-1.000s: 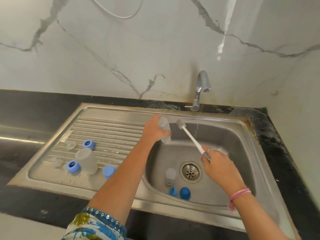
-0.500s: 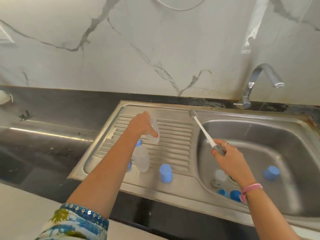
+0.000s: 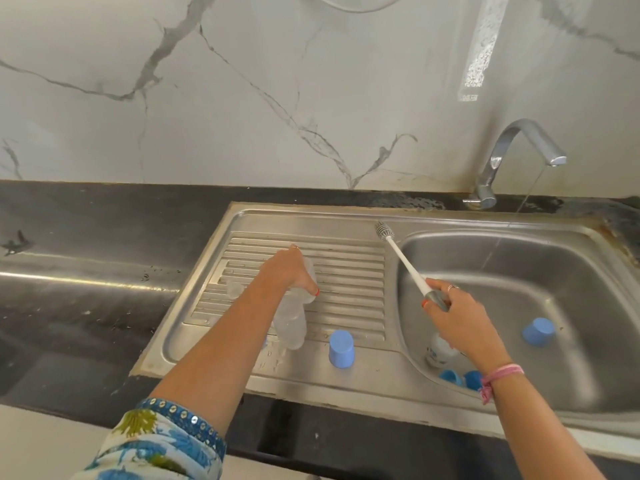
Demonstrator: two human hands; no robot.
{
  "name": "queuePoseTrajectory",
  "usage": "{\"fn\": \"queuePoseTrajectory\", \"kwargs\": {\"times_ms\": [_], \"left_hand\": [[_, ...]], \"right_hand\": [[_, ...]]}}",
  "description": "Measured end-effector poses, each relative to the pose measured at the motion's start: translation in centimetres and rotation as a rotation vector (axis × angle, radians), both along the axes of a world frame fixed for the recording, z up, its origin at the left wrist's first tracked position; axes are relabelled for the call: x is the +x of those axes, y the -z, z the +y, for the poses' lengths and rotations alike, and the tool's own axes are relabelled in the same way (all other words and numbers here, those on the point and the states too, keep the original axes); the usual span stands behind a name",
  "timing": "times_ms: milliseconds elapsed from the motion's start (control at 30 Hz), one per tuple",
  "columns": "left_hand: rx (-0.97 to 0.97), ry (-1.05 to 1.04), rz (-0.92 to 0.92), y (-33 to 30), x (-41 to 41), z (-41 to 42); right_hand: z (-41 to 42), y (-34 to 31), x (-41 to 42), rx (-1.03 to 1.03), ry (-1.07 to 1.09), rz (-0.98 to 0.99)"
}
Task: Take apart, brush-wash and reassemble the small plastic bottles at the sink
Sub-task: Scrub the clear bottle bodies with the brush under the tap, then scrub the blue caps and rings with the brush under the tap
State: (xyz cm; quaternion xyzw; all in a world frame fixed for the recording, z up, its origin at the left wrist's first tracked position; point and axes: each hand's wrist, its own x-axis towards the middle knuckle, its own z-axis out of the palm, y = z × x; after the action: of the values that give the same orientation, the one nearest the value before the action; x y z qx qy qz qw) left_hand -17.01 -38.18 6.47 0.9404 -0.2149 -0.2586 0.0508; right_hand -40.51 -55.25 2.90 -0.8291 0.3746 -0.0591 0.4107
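Bottle (image 3: pixel 309 279) seemingly in left hand (image 3: pixel 289 271); right hand (image 3: pixel 457 315) grips brush (image 3: pixel 403 259).

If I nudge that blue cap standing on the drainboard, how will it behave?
The blue cap looks like thin hollow plastic, so probably very light. The drainboard seems wet, so it may slide easily. Being round, it would likely roll if tipped.

Left hand (image 3: pixel 289 271) carried clear bottle (image 3: pixel 309 280) over to drainboard (image 3: pixel 349 271).
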Motion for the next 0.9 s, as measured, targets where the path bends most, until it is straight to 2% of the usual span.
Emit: {"fn": "queuePoseTrajectory", "kwargs": {"times_ms": [133, 567, 700, 900], "left_hand": [[0.082, 0.020, 0.023, -0.1, 0.1, -0.9], [0.137, 0.030, 0.055, -1.5, 0.8, -1.8], [0.096, -0.004, -0.030, -2.0, 0.5, -2.3], [-0.088, -0.034, -0.286, -3.0, -2.1, -5.4]], "right_hand": [[-0.1, 0.4, -0.2, -0.005, 0.004, 0.006], [-1.0, 1.2, -1.1, -0.012, 0.033, -0.010], [-1.5, 1.3, -2.2, -0.005, 0.045, -0.018], [-4.2, 1.8, -5.1, 0.003, 0.081, -0.009]]}}
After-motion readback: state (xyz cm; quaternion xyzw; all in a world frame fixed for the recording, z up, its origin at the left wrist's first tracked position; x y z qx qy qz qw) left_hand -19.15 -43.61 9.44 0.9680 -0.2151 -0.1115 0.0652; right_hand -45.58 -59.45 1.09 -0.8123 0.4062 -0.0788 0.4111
